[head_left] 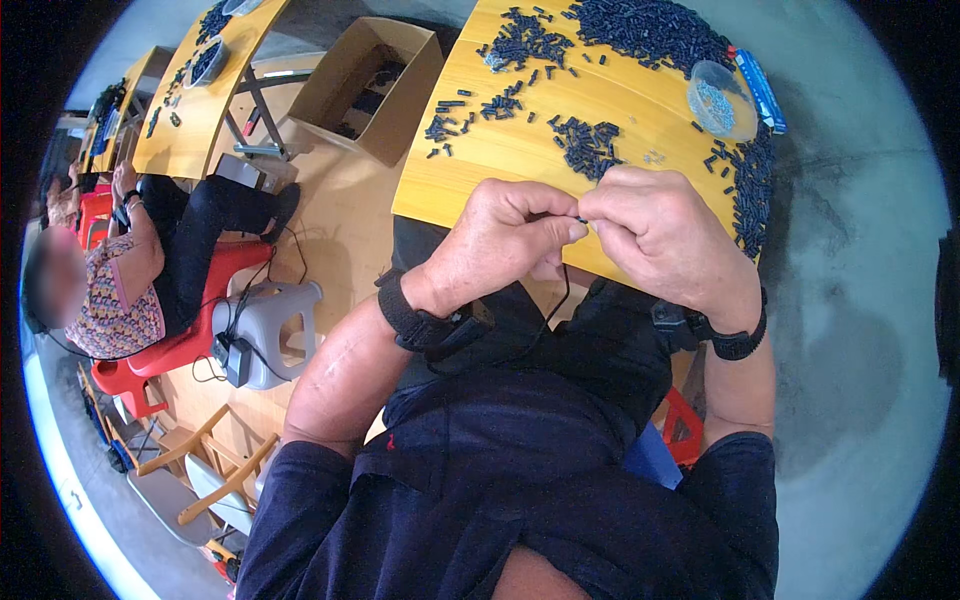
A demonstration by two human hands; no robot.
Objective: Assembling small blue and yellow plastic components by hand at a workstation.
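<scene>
My left hand (505,232) and my right hand (662,228) meet over the near edge of the yellow table (450,182). Both are closed in a pinch, with the fingertips nearly touching. Between them shows a tiny dark piece (582,219), mostly hidden by the fingers; its exact kind cannot be made out. Just beyond my hands lies a small pile of short black cylindrical parts (587,148). A few tiny pale bits (654,157) lie beside my right hand.
A large heap of black parts (650,32) covers the far side. At right stand a clear tub (722,98) of light-blue pieces and a long blue box (760,90). A cardboard box (365,85) sits on the floor. Another person (120,280) sits at left, near a grey stool (275,335).
</scene>
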